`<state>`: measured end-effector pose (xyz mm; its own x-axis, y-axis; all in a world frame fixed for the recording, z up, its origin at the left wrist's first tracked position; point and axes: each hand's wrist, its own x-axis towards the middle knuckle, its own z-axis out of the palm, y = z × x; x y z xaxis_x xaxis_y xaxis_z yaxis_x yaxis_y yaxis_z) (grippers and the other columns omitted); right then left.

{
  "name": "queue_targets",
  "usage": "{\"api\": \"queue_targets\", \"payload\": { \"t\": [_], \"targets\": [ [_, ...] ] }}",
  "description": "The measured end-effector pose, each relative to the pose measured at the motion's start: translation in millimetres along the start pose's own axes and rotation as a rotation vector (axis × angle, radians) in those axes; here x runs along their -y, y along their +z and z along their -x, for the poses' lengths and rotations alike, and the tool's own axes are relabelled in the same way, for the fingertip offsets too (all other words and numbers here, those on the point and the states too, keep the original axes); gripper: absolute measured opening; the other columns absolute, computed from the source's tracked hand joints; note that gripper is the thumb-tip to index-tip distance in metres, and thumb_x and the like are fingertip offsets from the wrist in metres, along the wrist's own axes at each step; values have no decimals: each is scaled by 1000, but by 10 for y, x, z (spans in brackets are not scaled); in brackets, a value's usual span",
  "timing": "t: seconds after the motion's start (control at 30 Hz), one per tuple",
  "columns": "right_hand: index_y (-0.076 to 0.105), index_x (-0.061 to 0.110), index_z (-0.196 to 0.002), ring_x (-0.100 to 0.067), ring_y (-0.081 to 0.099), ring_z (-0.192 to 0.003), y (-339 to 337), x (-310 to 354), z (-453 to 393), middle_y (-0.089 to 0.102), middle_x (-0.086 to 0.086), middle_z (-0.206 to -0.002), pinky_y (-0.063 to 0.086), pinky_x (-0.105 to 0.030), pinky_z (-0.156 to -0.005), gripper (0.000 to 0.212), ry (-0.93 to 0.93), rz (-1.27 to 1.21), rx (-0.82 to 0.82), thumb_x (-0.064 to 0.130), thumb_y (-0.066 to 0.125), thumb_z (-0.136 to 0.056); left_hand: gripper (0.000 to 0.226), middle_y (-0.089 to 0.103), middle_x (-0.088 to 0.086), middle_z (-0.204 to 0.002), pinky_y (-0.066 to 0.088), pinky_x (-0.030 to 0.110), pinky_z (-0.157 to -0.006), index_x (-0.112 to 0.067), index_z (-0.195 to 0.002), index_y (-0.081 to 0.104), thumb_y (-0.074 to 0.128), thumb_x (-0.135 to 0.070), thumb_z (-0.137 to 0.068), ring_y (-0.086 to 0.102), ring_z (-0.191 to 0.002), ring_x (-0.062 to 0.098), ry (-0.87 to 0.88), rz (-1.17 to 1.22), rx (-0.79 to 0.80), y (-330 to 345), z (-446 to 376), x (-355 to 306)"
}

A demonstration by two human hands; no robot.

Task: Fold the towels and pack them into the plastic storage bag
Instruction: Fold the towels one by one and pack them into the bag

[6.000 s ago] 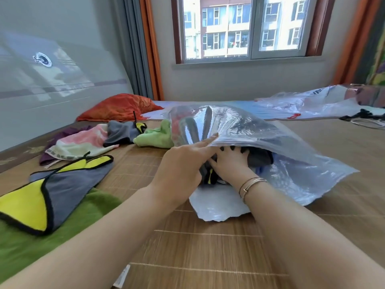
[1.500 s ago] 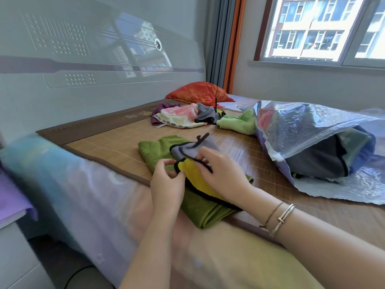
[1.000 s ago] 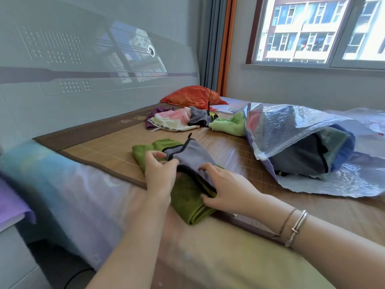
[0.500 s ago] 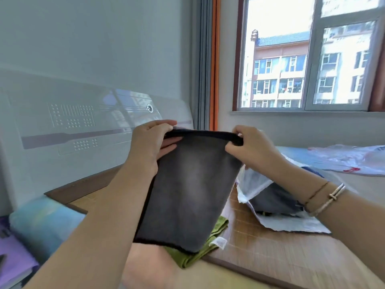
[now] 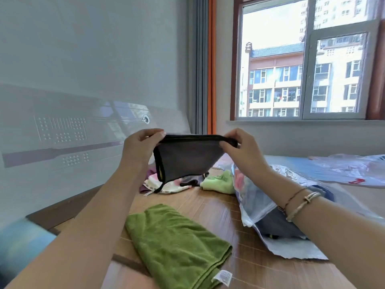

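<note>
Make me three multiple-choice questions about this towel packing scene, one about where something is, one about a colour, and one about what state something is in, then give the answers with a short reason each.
1. Where is the dark green towel?
A. inside the plastic storage bag
B. flat on the mat, below the raised hands
C. on the windowsill

2. What colour is the face of the towel being held up?
A. grey
B. red
C. white

3. How is the grey towel held?
A. pressed flat on the mat
B. in the air, pinched along its top edge by both hands
C. by one hand

Answers:
1 B, it lies on the mat beside the plastic storage bag.
2 A, grey with dark trim.
3 B, left hand and right hand pinch the upper edge.
</note>
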<state>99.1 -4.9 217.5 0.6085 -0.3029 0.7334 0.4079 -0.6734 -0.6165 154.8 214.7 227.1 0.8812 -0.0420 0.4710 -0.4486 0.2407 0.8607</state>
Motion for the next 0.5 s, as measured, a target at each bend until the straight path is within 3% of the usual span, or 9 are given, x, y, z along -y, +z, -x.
{"api": "queue_targets", "payload": {
  "t": [0.07,0.17,0.3,0.33,0.43,0.5],
  "targets": [
    [62,16,-86,-3,56,-71,5,-62,156,61,9,-76,41,-13,-66,11,-33,85,36,6,64,-83,28,66,2,-95,52,17,-66,-18,-102,67,77,-10,-77,63,-84,12,-19,-76,72,-87,79,207],
    [63,17,-84,-2,54,-69,27,-206,583,61,11,-74,37,-8,-63,23,-60,254,162,-4,60,-75,48,67,0,-101,51,32,-89,-23,-101,64,77,8,-67,64,-94,18,29,-507,94,-283,338,653],
    [68,15,-89,-10,63,-75,10,-477,1153,68,3,-77,50,-26,-74,13,0,303,400,6,63,-80,45,62,-4,-85,47,28,-73,-37,-69,65,75,7,-67,61,-79,16,78,-735,138,-582,790,1203],
    [68,16,-88,-7,61,-72,4,-536,1241,67,3,-75,49,-24,-72,9,20,313,445,10,65,-82,41,58,-2,-86,45,28,-73,-36,-66,66,77,3,-67,58,-79,16,58,-770,156,-645,873,1277],
    [68,20,-81,-3,52,-65,22,-687,1411,62,5,-71,39,-18,-63,5,67,292,498,17,67,-85,15,57,-9,-106,42,30,-93,-21,-72,70,79,-9,-73,55,-102,8,-47,-761,290,-776,1047,1358],
    [65,16,-83,-7,51,-65,76,-798,1447,61,0,-70,39,-23,-65,4,147,211,470,17,65,-87,8,64,-17,-101,44,28,-89,-14,-78,67,75,-14,-78,58,-96,-2,-67,-690,393,-805,1083,1359]
  ]
}}
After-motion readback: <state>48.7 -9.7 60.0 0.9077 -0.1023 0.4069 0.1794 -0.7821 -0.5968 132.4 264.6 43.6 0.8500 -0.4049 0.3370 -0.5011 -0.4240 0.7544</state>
